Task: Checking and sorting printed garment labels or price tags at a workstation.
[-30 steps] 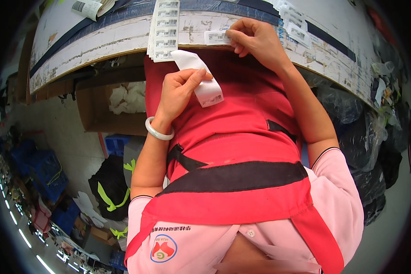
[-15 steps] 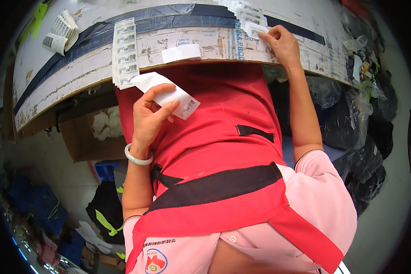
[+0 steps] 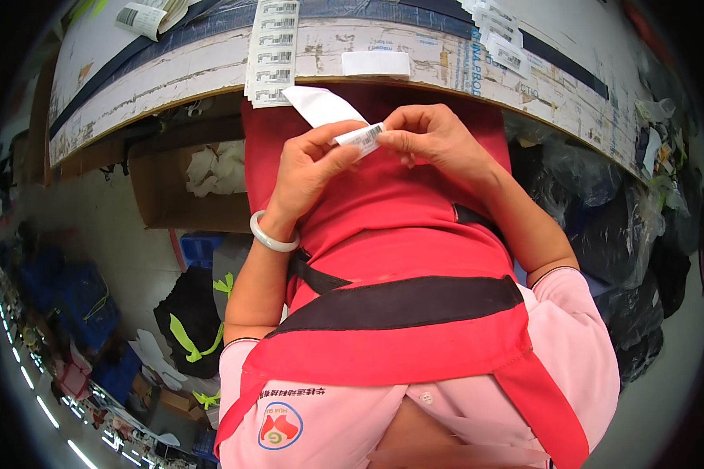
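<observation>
Over my lap, in front of the table's near edge, my left hand (image 3: 314, 166) pinches a white strip of barcode labels (image 3: 322, 107) between thumb and fingers. The strip's blank part slants up toward the table edge. Its printed end (image 3: 360, 140) curls between my two hands. My right hand (image 3: 440, 142) is closed in a pinch on that printed end, thumb on top. Just beyond my left hand, long label sheets (image 3: 274, 56) hang slightly over the table edge. A fanned stack of small labels (image 3: 505, 48) lies farther right on the table.
A white blank strip (image 3: 375, 64) lies near the edge of the cardboard-covered table (image 3: 188, 70). Curled labels (image 3: 141, 19) sit at the far left. Below are a cardboard box (image 3: 160, 176) with crumpled paper, blue crates (image 3: 70, 293), and dark plastic bags (image 3: 614, 234) at right.
My right hand has left the label stack on the table and come over to the strip in my left hand, gripping its printed end. The view has shifted.
</observation>
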A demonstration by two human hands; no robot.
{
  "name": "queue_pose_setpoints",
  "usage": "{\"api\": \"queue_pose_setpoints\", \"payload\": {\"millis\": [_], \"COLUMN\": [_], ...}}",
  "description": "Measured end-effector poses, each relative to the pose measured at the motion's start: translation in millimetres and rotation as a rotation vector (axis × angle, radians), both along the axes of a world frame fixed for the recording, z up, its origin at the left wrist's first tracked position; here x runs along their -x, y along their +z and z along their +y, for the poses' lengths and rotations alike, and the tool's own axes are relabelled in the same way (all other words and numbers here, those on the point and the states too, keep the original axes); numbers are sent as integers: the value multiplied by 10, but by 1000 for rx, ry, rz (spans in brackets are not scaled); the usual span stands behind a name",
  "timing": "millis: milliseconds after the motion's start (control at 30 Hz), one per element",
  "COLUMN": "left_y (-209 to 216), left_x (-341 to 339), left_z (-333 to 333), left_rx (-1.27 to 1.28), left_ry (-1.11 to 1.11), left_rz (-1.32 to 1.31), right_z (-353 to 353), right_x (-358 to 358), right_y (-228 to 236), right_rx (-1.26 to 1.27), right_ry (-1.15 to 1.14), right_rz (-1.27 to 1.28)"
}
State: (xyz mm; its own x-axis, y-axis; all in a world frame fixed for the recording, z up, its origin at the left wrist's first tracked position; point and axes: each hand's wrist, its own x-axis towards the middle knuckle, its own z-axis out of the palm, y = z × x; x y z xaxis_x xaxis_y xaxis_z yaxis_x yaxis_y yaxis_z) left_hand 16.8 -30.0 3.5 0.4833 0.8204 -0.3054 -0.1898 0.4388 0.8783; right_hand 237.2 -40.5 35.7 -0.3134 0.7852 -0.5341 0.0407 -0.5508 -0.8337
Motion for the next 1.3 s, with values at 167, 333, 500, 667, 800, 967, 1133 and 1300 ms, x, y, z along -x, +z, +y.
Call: {"api": "queue_pose_setpoints", "payload": {"millis": [167,333,500,667,800,967,1133,1300], "left_y": [-119,-105,-223,-278,-322,-345,-375,-395], "left_x": [18,-6,43,-9,-18,-11,-11,-17], "left_z": [-44,-70,-87,-98,-49,-58,-70,-74], "left_rx": [-49,-46,0,71,62,21,14,-14], "left_ry": [-32,-50,-103,-70,-116,-113,-130,-128], "left_rz": [73,76,-27,-33,1,45,77,82], "right_z": [-54,-21,108,500,666,751,789,791], "right_x": [112,93,4,-165,-198,-137,-132,-123], "right_y": [-118,-124,-50,-15,-47,-24,-74,-114], "right_rx": [-49,-432,-398,-343,-327,-325,-301,-311], "right_ry": [-14,-2,-49,-153,-132,-117,-109,-104], "right_rz": [38,-176,-201,-272,-280,-331,-366,-387]}}
